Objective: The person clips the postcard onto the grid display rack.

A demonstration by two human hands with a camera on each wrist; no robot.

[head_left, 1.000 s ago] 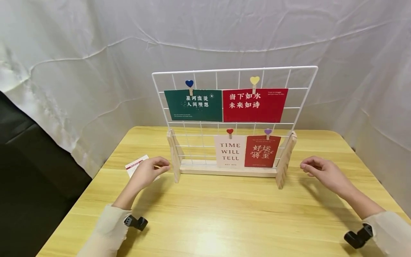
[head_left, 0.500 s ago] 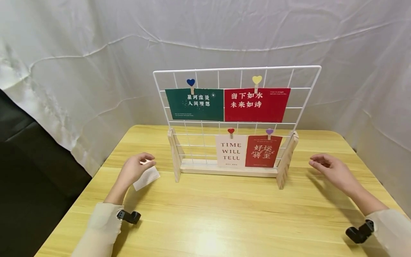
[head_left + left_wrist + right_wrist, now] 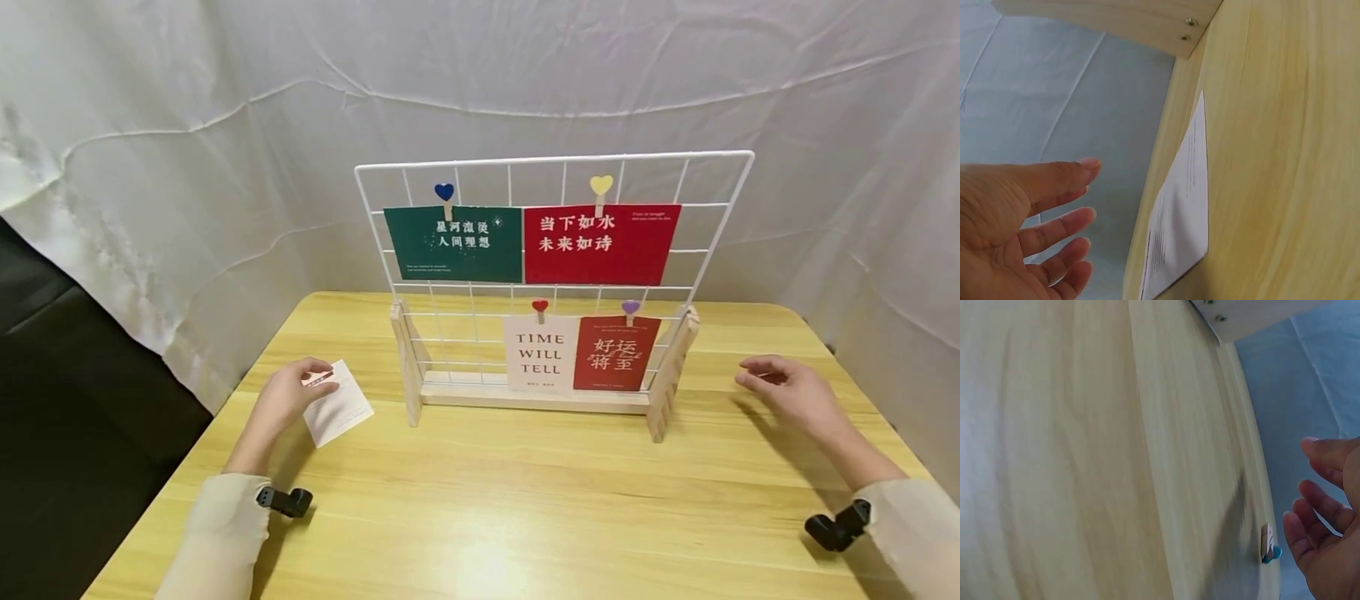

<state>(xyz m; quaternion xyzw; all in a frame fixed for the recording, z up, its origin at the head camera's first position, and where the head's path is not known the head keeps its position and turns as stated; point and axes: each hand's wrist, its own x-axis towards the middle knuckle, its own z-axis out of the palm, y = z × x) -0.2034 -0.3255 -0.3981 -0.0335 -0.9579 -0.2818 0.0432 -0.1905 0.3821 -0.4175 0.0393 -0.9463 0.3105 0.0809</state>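
Note:
My left hand hovers over the left part of the table beside a white printed card with a red band. In the left wrist view, its loosely bent fingers are apart from the card and hold nothing. My right hand hovers at the right with nothing in it. Close to it in the right wrist view lies a small wooden clip with a teal end, not visible in the head view. Between the hands stands a white wire grid rack on wooden feet.
On the grid, a green card hangs from a blue heart clip and a red card from a yellow one. Below hang a cream card and a darker red card. Pale cloth surrounds the table.
My left hand has moved left, away from the rack, uncovering more of the white card. My right hand has shifted slightly right. The cards on the rack stay as they were.

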